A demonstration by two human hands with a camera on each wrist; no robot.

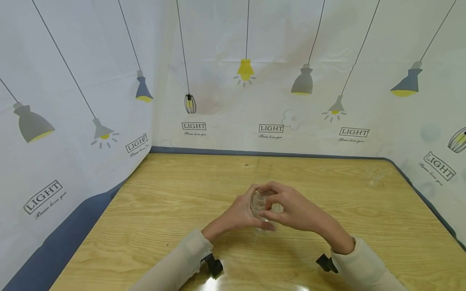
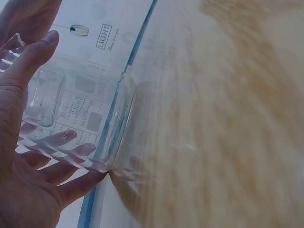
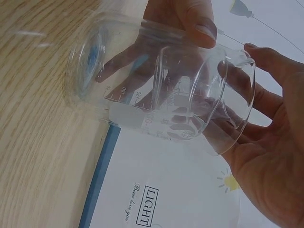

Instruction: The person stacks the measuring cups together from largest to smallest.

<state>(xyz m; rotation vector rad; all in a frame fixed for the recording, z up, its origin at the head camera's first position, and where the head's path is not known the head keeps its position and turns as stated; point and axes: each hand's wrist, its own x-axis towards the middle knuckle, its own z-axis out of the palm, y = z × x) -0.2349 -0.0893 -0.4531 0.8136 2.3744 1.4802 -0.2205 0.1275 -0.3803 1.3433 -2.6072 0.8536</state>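
A clear glass beaker (image 1: 255, 207) with printed graduations is upright at the middle of the table; whether its base touches the wood I cannot tell. My left hand (image 1: 238, 212) grips it round the side, fingers spread behind the glass in the left wrist view. Inside its upper part sits a smaller clear glass beaker (image 2: 45, 97), its bottom well above the large one's base. My right hand (image 1: 291, 206) reaches over the mouth with bent fingers. In the right wrist view its thumb and fingers pinch the small beaker (image 3: 176, 121) near the rim, partly blurred by glass.
Another clear glass item (image 1: 375, 176) stands at the table's far right, its shape faint. A white curtain (image 1: 225, 32) printed with lamps surrounds the wooden table (image 1: 164, 194) at the back and sides, with a dark blue border along the edge.
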